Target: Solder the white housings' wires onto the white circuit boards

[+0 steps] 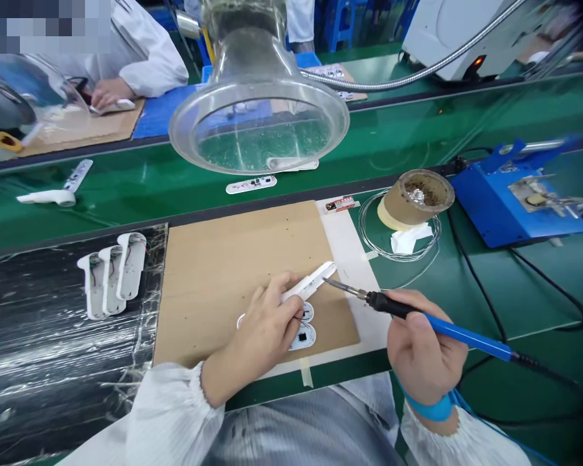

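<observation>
My left hand [267,320] is closed on a slim white plastic housing [315,278] that slants up to the right above the cardboard sheet [233,246]. Below it, partly hidden by my fingers, lie small white circuit boards [305,336] with dark chips. In my right hand [425,336] is a soldering iron [398,305] with a blue and black handle, gripped like a pen. Its tip is at the housing's far end; whether it touches, I cannot tell. A blue band circles my right wrist.
Three white housings [111,278] with wires lie on black film at left. Above the cardboard hangs a round magnifier lens [260,126]. At right are a tip-cleaning pot [412,197], coiled solder wire [369,236] and a blue metal stand [519,200]. A co-worker's hand [111,92] is across the bench.
</observation>
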Demonstrator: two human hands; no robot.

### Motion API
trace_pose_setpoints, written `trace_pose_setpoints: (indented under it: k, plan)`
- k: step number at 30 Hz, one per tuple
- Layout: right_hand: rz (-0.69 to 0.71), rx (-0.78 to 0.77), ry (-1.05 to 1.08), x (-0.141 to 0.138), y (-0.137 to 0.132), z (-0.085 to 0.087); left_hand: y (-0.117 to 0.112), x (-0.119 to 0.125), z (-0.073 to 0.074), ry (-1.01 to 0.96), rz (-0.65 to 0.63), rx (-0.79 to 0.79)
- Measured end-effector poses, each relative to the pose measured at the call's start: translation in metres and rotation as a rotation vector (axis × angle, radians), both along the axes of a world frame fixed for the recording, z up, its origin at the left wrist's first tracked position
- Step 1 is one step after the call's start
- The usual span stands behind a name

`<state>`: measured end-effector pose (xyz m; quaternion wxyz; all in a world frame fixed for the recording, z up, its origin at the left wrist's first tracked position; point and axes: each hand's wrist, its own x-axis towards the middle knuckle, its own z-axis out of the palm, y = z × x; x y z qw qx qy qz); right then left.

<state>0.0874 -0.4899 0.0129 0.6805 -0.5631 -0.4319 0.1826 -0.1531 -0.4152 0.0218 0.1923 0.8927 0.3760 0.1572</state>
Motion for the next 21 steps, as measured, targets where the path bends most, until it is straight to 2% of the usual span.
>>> trace_pose_setpoints:
  k: [7,21]
  plan:
    - [0.104,-0.174,0.003,0.0,-0.007,-0.004,-0.003,0.007,0.003,0.064,0.0,0.15]
    - [0.214,-0.126,-0.05,-0.001,-0.007,-0.014,-0.007,0.01,0.0,0.056,0.022,0.223]
